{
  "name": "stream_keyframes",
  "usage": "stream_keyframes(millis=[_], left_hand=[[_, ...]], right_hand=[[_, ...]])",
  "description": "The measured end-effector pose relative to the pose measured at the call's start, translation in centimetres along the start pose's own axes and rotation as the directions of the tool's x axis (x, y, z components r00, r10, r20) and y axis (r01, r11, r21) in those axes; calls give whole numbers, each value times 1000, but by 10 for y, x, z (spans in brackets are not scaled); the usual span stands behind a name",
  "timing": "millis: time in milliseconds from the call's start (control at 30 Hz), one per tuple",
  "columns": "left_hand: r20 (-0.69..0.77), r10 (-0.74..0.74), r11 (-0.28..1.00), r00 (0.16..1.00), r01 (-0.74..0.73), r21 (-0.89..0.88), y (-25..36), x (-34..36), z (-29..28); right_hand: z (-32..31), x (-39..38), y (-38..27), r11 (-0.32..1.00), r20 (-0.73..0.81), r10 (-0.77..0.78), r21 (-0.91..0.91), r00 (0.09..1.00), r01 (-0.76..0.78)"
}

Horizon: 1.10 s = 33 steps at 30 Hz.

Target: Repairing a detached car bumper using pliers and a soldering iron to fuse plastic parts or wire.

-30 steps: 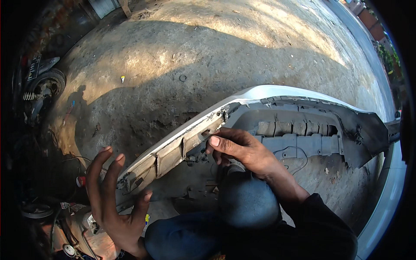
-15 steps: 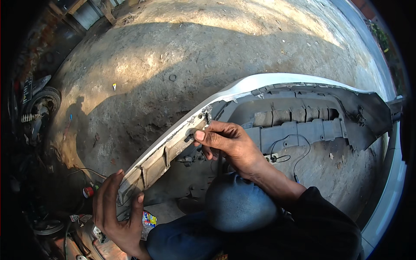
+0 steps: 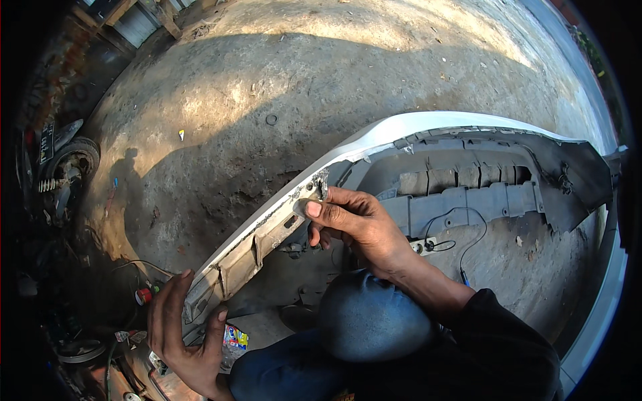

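Observation:
A car bumper (image 3: 418, 123), white outside and grey on its inner side, lies across the floor and leans toward me. My left hand (image 3: 184, 334) holds its near left end, with fingers along the outer side and the thumb by the inner side. My right hand (image 3: 364, 224) is closed at the bumper's pale inner flange (image 3: 241, 260), thumb on the face and fingers partly hidden behind. A small greyish patch under that thumb is too unclear to name. Beside it are a narrow slot and a rough, dark-edged broken spot (image 3: 319, 182).
A black cable (image 3: 461, 210) with a pale socket block (image 3: 422, 246) lies inside the bumper's curve. A motorbike wheel (image 3: 72, 170) stands at the left. A red can (image 3: 143, 296) and a colourful packet (image 3: 235, 337) lie near my left hand. My knee (image 3: 374, 314) is below the bumper.
My right thumb has shifted slightly, and the slot in the flange now shows more plainly. The left hand keeps its hold. The whole view has moved a little.

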<state>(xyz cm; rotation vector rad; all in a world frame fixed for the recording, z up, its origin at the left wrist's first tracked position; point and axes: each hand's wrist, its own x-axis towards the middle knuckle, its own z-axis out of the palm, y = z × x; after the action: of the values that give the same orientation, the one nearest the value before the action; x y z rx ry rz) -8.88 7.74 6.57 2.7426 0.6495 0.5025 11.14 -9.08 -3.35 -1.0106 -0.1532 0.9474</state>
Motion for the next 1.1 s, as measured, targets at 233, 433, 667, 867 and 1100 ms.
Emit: stream_keyframes(millis=[233,433,667,867,1100], left_hand=[[0,-9,1000,1000,9,-14,-1,0,0],[-3,-21,1000,1000,21,-22,0,1,0],[-10,-64,998,998,64,-8,9,2,1],[3,-10,1000,1000,10,-2,-1,0,-1],[13,-14,1000,1000,14,5,-1,0,-2]], right_hand=[[-2,2,2,1000,26,24,-18,999,-23],[-4,2,0,999,33,15,-30,999,-14],[-6,0,-2,999,24,36,-32,999,-35],[-8,1,-9,983,-78,-2,185,997,16],[-10,4,-7,986,-84,-8,164,996,22]])
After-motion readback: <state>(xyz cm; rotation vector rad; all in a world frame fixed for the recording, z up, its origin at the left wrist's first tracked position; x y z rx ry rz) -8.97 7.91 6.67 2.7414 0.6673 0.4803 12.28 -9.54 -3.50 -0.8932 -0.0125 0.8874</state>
